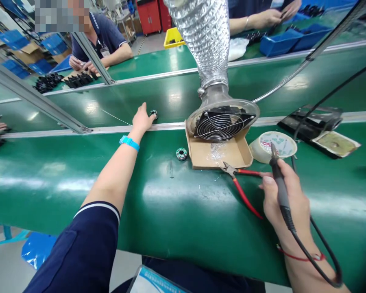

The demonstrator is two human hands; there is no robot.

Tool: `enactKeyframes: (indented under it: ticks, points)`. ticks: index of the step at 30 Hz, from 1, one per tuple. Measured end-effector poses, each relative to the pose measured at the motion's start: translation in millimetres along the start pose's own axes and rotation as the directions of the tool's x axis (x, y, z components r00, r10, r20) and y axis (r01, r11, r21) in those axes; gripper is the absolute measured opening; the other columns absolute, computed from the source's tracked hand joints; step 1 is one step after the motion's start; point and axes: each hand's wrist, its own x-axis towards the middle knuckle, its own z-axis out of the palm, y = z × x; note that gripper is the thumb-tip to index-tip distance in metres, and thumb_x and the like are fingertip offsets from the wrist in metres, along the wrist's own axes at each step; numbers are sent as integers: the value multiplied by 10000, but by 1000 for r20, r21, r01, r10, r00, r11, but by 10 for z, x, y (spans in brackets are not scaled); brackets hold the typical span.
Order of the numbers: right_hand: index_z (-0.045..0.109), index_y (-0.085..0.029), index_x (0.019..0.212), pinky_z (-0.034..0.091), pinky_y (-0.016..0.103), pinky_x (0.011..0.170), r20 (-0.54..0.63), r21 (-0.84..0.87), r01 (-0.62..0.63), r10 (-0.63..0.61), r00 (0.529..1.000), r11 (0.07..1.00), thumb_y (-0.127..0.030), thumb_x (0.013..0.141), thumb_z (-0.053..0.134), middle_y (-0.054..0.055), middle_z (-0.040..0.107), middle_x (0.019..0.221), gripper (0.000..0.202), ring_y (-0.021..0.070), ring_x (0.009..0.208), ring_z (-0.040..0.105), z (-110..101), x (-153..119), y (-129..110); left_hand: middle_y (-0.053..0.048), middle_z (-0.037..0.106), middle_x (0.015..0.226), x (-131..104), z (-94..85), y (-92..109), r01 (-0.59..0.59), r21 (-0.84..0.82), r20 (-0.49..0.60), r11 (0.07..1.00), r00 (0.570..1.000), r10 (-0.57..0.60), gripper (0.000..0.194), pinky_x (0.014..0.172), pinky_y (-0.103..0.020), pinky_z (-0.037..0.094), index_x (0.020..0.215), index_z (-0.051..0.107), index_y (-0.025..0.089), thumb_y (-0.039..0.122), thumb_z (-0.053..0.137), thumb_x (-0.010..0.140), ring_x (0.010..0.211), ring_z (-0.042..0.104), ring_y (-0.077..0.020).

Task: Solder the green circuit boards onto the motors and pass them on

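My left hand [142, 119] reaches out over the raised rail, fingers stretched. Its thumb is right beside a small ring-shaped circuit board part [153, 114] on the far green strip; whether they touch, I cannot tell. A second ring-shaped part [181, 154] lies nearer, left of an open cardboard box [205, 160]. My right hand [288, 195] is closed around a soldering iron [281, 185], its tip pointing up and away in front of a roll of tape [259, 150]. Red-handled cutting pliers [239, 185] lie by the box, one handle passing close to my right fingers.
A fume fan [221, 125] with a foil duct [205, 36] hangs over the box. At right stands a soldering iron holder [311, 118] with a sponge tray [337, 143]. Metal posts [42, 93] rise at left. Across the bench, co-workers handle black parts beside blue bins [277, 44].
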Motion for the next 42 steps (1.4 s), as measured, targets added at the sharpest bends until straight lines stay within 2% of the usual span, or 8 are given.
enactKeyframes:
  ticks: [6,12,17,22,25,30,36,42]
  points:
    - [544,-154,1378,514,513,978,-43,-46,69,-71,997,997,-522,908,521,172,670,1190,596,323,1089,646,-40,52,-15,-154,644,1287,-166,48,101,-59,-107,92,993,993,69,453,1022,-387,452,1279,569,145,245,635,842,1170,603,-273]
    - [590,-179,1293,533,474,864,-113,-30,57,-60,992,998,-468,855,596,116,642,1057,524,261,912,633,-45,28,-1,-35,659,962,-1007,-202,-53,-206,-257,320,944,904,285,411,754,-277,478,1194,610,170,308,691,815,763,568,-149]
    - [636,-209,1164,551,438,785,-253,44,45,-32,967,998,-476,823,662,85,650,1039,433,209,789,642,-54,-80,-112,55,470,651,-1693,-343,-6,-185,-348,442,919,832,335,368,591,-236,373,1175,591,186,251,688,826,584,443,-108]
    - [553,-311,1351,592,428,826,-1,229,120,-123,992,966,-335,913,607,43,751,1029,442,222,827,731,-156,-247,-442,32,521,741,-2292,-285,305,-39,-706,488,707,698,525,409,561,-232,383,1254,529,218,294,657,874,585,446,-100]
    - [551,-318,1342,613,363,831,111,322,156,-201,973,934,-246,921,599,-3,761,937,430,179,839,741,-206,-275,-709,43,484,703,-2551,-288,562,100,-755,570,648,590,572,413,499,-225,338,1245,540,229,294,686,864,545,394,-92]
    - [522,-271,1323,588,286,859,241,455,167,-302,922,875,-176,862,661,-24,701,918,490,119,831,699,-205,-192,-937,73,355,602,-2675,-365,875,154,-735,638,660,488,596,396,455,-222,237,1228,611,211,303,716,857,516,305,-84]
    - [487,-251,1345,572,288,851,438,512,-15,-246,865,859,-196,875,642,-33,680,869,498,115,820,673,-218,-113,-899,54,424,691,-2662,-396,923,-55,-776,521,629,507,687,337,530,-223,320,1206,672,232,310,722,882,566,359,-75]
    - [526,-235,1281,550,252,679,466,486,-75,-185,865,871,-171,840,653,-47,656,780,463,106,684,628,-226,-97,-959,29,520,780,-2669,-404,908,-107,-786,494,609,483,723,317,558,-226,353,1187,679,234,378,697,905,588,389,-79]
